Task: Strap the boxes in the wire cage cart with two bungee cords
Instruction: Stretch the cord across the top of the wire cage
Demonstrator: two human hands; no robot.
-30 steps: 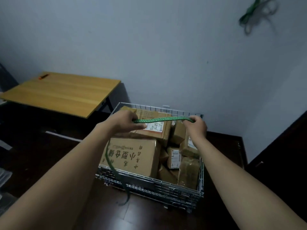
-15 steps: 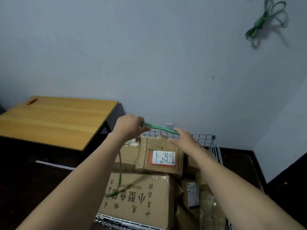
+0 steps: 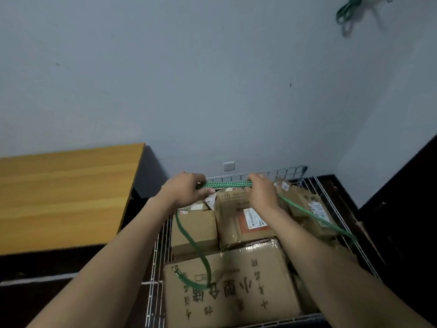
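One wooden table (image 3: pixel 66 197) is seen at the left, just beside the wire cage cart (image 3: pixel 283 172), which is filled with cardboard boxes (image 3: pixel 231 292). Over the cart's far rim, a green bungee cord (image 3: pixel 225 184) is gripped by the left hand (image 3: pixel 186 189), whose fingers are curled round it. Below this grip, one end of the cord is left hanging in a slack loop across the boxes, and its tip (image 3: pixel 177 272) is laid on the large printed box at the front. A short, taut stretch of cord is held level between the two hands. The other side of that stretch is gripped by the right hand (image 3: pixel 262 194), fingers folded over it. Beyond this grip the cord is drawn down and rightward to the cart's right wall. A second green cord (image 3: pixel 347 10) is hung high on the wall at the right.
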